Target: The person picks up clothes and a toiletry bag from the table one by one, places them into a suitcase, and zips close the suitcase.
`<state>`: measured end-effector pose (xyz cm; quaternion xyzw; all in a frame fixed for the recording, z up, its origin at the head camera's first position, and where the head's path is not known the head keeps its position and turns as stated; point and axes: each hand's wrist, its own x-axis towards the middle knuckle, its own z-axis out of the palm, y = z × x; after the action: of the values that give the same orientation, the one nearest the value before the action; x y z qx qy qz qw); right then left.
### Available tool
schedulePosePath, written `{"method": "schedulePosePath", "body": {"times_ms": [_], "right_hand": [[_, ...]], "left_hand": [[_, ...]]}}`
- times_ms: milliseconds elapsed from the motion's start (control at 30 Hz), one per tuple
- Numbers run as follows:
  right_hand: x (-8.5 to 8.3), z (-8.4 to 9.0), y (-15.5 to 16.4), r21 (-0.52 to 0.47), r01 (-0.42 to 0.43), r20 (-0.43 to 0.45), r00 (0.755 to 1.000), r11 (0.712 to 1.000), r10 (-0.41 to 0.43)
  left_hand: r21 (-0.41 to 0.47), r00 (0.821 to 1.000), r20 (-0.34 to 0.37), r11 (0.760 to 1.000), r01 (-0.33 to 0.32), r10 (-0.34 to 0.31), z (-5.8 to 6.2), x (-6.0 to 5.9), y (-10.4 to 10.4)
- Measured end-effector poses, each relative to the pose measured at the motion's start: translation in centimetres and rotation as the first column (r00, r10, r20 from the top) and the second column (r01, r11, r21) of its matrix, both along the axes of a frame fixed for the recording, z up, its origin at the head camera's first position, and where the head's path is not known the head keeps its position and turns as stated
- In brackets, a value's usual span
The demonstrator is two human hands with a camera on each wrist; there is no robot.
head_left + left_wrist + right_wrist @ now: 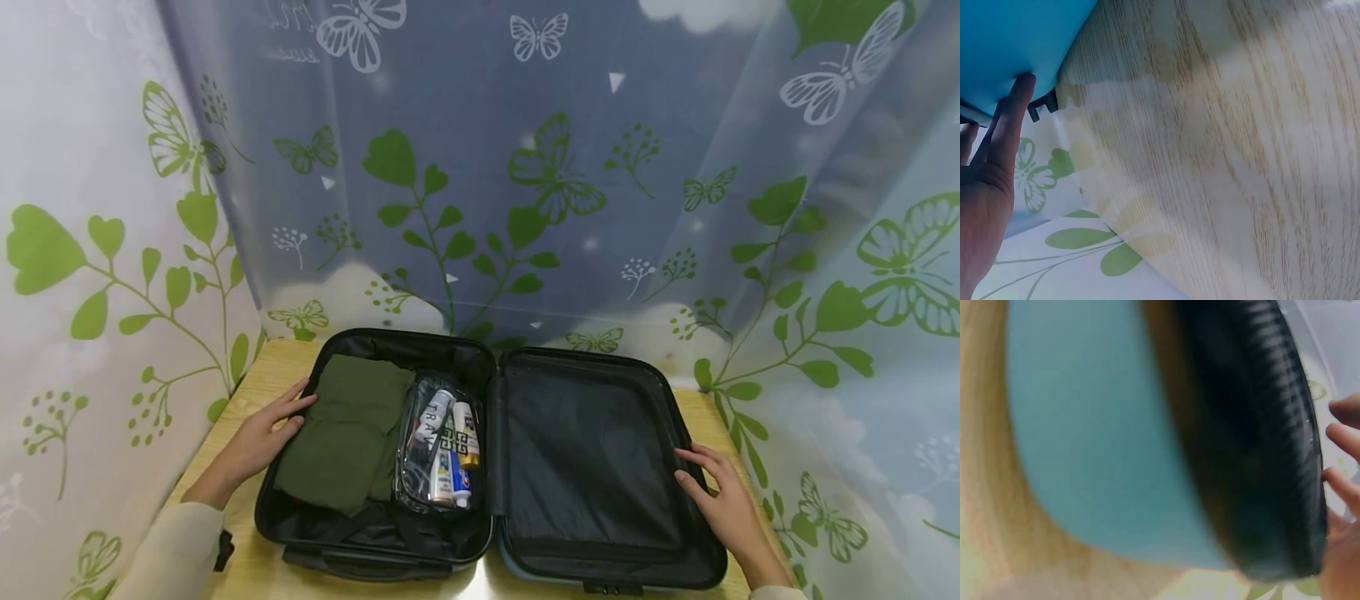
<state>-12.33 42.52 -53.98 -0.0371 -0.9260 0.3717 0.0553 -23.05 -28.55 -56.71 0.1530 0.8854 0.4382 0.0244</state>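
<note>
An open suitcase (498, 492) lies flat, blue outside with a black lining. Folded dark green clothing (341, 437) fills much of its left half. Beside it in that half is a clear toiletry bag (411, 475) with tubes and bottles inside. My left hand (251, 442) touches the suitcase's left side, its fingers fairly straight. In the left wrist view those fingers (1013, 115) lie against the blue shell (1016, 44). My right hand (723, 504) is at the outer rim of the right half, fingertips right at the edge and fingers loosely bent.
The suitcase rests on a wood-grain table (225, 417). Behind and at both sides hangs a curtain (465, 183) printed with butterflies and leaves. A carry handle (367, 565) sticks out at the front of the left half, and a lock (613, 588) at the front of the right.
</note>
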Motion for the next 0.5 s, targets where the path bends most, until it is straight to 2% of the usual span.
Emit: {"method": "schedulePosePath", "body": {"times_ms": [100, 167, 267, 400, 500], "right_hand": [[0.2, -1.0, 0.3, 0.022, 0.001, -0.045, 0.999, 1.0, 0.0], [0.3, -1.5, 0.7, 0.009, 0.012, -0.038, 0.999, 1.0, -0.011], [0.4, -2.1, 1.2, -0.055, 0.043, 0.061, 0.997, 0.998, -0.04], [0.8, -2.8, 1.7, -0.104, 0.09, 0.194, 0.979, 0.99, -0.068], [0.9, -3.0, 1.9, -0.165, 0.102, 0.231, 0.971, 0.981, -0.062]], "left_hand": [[0.005, 1.0, -0.004, 1.0, -0.005, 0.005, -0.1, 0.0, 0.0], [0.009, 1.0, -0.002, 1.0, -0.005, 0.005, -0.1, 0.0, 0.0], [0.015, 1.0, -0.003, 1.0, -0.008, 0.008, -0.1, 0.1, 0.0], [0.018, 1.0, -0.001, 1.0, -0.017, 0.017, -0.1, 0.0, 0.1], [0.019, 1.0, 0.004, 0.999, -0.027, 0.027, -0.1, 0.1, 0.1]]}}
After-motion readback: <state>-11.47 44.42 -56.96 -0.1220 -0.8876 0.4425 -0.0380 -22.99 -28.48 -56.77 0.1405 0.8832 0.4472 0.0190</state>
